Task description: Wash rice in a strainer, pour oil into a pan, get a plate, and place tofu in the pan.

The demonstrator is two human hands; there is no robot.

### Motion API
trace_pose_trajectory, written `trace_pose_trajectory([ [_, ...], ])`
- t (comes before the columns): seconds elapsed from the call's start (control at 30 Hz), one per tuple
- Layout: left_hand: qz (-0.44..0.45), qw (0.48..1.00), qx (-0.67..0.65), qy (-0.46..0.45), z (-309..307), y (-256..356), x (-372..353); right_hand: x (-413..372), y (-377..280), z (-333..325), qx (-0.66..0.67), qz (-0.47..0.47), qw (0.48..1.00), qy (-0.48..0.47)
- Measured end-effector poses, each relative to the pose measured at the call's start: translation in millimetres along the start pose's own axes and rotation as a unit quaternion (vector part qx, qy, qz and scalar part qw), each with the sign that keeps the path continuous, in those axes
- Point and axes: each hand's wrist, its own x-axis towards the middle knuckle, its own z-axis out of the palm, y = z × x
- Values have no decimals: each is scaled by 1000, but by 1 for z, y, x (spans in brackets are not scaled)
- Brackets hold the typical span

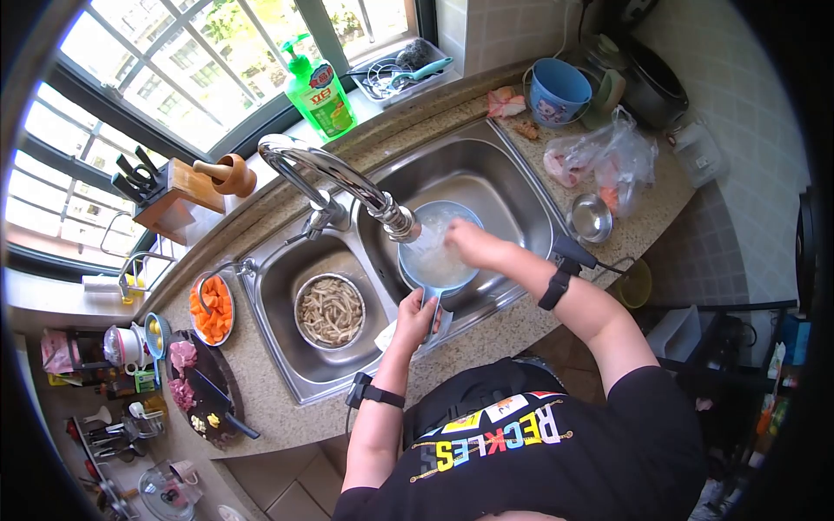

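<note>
My left hand [415,319] is closed around the handle of a light-blue strainer [402,261] in the right sink basin. Water and pale, whitish contents fill it; I cannot make out what they are. The chrome faucet [382,204] hangs directly over its left side, with water running in. My right hand [473,244] reaches in from the right, fingers bent down and closed at the contents; what they hold is hidden. In the left basin stands a round metal bowl [301,326] of greyish-brown strips.
Left of the sink are a plate of orange chunks [214,308] and a dark cutting board [228,382] with meat and a knife [241,425]. Along the window stand a knife block [174,200] and green soap bottle [321,100]. A plastic bag [621,161] and small metal bowl [591,217] lie right.
</note>
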Motion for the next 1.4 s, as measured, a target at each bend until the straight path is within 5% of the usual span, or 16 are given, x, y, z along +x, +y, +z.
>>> trace_pose_trajectory([
  [0.2,12,1000,25,-7,1,17,0,41,17,23,202,216,938,179],
  [0.43,2,999,47,-3,-2,20,-2,52,-3,41,369,173,908,94],
  [0.5,2,999,41,-1,-3,19,-3,56,-3,52,425,111,898,4],
  [0.6,2,1000,25,3,-8,18,-5,41,-17,36,259,119,956,-70],
  [0.73,12,999,30,-2,-14,19,-5,13,-33,-9,212,81,971,-77],
  [0.87,19,999,37,0,-16,24,-3,14,-24,-5,361,55,929,55],
  [0.93,34,999,39,5,-19,29,-2,26,-25,6,568,-9,820,74],
  [0.97,36,999,39,2,-21,32,-2,33,-26,12,568,-9,820,78],
  [1.03,37,999,33,3,-24,35,0,46,-38,20,752,-16,657,49],
  [1.07,36,999,24,7,-27,36,0,49,-41,22,753,-18,656,51],
  [1.13,37,999,39,1,-33,34,-1,50,-53,20,836,6,547,46],
  [1.27,40,999,34,11,-41,32,-7,38,-56,22,813,36,576,72],
  [1.33,42,999,21,14,-43,29,-8,26,-44,26,684,82,715,120],
  [1.4,42,998,34,19,-46,24,-9,6,-41,24,655,77,724,200],
])
